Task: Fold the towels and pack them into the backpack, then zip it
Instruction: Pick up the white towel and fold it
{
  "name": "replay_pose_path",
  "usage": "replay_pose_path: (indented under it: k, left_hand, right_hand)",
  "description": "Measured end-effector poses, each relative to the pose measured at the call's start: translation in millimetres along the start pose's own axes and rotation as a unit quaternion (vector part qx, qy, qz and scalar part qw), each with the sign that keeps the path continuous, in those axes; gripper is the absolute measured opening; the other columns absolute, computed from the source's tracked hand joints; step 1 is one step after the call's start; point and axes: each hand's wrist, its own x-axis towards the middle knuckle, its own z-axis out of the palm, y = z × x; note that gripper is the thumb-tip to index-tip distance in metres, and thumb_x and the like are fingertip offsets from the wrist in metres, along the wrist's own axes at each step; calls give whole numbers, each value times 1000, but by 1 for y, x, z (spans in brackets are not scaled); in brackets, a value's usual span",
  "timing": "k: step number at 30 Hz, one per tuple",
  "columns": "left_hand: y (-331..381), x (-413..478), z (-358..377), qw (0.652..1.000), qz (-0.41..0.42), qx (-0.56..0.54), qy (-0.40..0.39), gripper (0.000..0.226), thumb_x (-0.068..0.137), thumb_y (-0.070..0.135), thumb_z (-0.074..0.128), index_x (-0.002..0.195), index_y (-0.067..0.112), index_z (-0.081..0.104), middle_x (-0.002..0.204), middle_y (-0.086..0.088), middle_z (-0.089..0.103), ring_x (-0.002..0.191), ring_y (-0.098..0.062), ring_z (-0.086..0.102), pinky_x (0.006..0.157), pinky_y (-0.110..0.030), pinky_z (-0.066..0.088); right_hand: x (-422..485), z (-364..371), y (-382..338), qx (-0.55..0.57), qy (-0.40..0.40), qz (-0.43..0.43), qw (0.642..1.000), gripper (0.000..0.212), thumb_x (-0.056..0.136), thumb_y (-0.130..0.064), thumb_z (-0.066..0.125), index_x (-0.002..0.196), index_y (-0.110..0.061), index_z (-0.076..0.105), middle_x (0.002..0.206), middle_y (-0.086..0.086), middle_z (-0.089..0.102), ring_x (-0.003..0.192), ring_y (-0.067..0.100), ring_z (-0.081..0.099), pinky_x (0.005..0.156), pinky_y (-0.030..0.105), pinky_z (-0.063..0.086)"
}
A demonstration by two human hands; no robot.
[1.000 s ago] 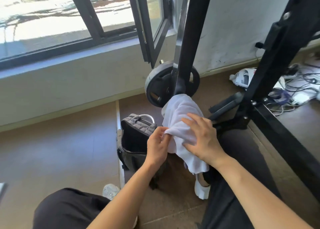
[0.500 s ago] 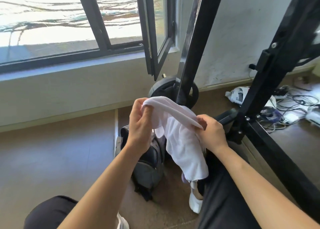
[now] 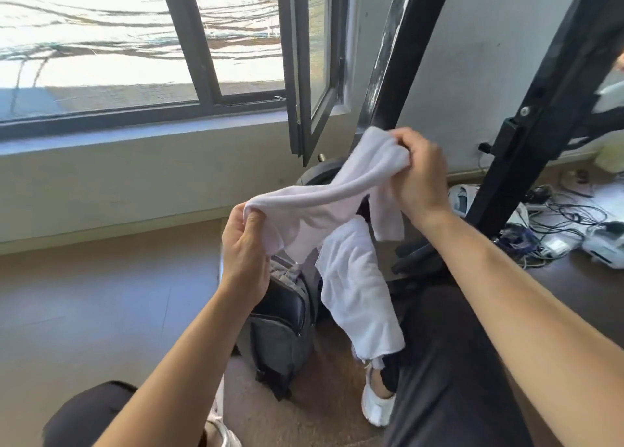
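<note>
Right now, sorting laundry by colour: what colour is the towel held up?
White towel, plain; head view.

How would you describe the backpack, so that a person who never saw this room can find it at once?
Start from the open window and look down to the brown floor beneath it. There, between the person's knees, stands the grey backpack, under the white towel stretched between both hands. It is the only bag, dark and padded, unlike the white shoe beside it.

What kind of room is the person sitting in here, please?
Probably a home gym or spare room used for exercise. A black metal rack frame stands by the wall, a weight plate rests on the floor behind the white towel, and loose cables lie on the floor near an open window.
</note>
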Motion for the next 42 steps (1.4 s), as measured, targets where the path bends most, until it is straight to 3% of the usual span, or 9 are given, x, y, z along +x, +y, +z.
replay_pose_path:
  k: [5,11,15,20,24,28,33,37,42]
  left_hand:
    - [12,1,-24,999,-4,27,22,24,88,27,57,102,8,60,82,-4,63,70,-15,57,58,-26,47]
    - [6,-14,-85,988,-48,93,110,24,97,5,44,79,18,54,72,-5,51,59,-17,47,46,-23,40]
    - [-11,-28,-138,971,-101,109,189,17,82,18,40,73,18,54,71,-9,49,66,-23,46,58,-33,38]
    - [-31,-48,-164,956,-159,83,232,12,75,19,44,63,15,41,58,-3,32,54,-19,28,47,-26,26]
    - [-63,-69,-175,949,-175,112,238,9,77,21,48,78,15,55,75,-9,48,65,-25,44,55,-33,39]
    - [-90,-73,-179,949,-162,152,225,14,102,14,48,94,19,58,93,-6,59,89,-25,53,66,-30,47]
    - [-101,-67,-179,959,-175,205,92,31,105,19,52,136,20,51,116,0,59,88,-10,56,56,-11,47]
    - [-122,-75,-174,921,-251,284,85,52,100,18,61,147,10,40,132,-7,54,116,-22,55,87,-23,45]
    - [-136,-85,-164,829,-388,402,-3,39,91,46,63,110,13,61,84,-3,61,68,-18,55,60,-28,41]
  right_hand:
    - [-2,31,-52,136,-165,72,974,8,95,-15,65,102,-11,64,91,11,69,80,19,67,65,32,60]
    - [-63,83,-10,36,-346,124,929,19,84,-5,63,74,-20,71,75,-3,67,74,12,59,63,28,49]
    - [-131,101,40,-46,-469,164,866,13,77,-7,64,79,-13,75,77,7,69,75,17,62,63,30,50]
    - [-195,95,67,4,-519,205,830,2,69,-9,59,72,-9,59,66,0,49,63,10,45,61,31,37]
    - [-209,93,69,23,-584,219,782,23,70,-23,61,73,-2,51,69,-1,42,66,12,38,66,33,31]
    - [-204,90,67,81,-584,305,748,35,79,-30,71,80,5,64,73,5,55,70,14,52,67,29,41]
    - [-195,78,68,326,-512,452,654,43,91,-24,64,122,5,65,108,20,63,99,34,59,82,37,51]
    - [-185,72,64,440,-466,494,588,37,85,-21,65,118,-6,71,109,18,66,98,29,66,83,38,58]
    - [-183,66,66,508,-427,471,581,67,65,-18,84,126,-4,62,109,20,64,101,33,64,86,44,56]
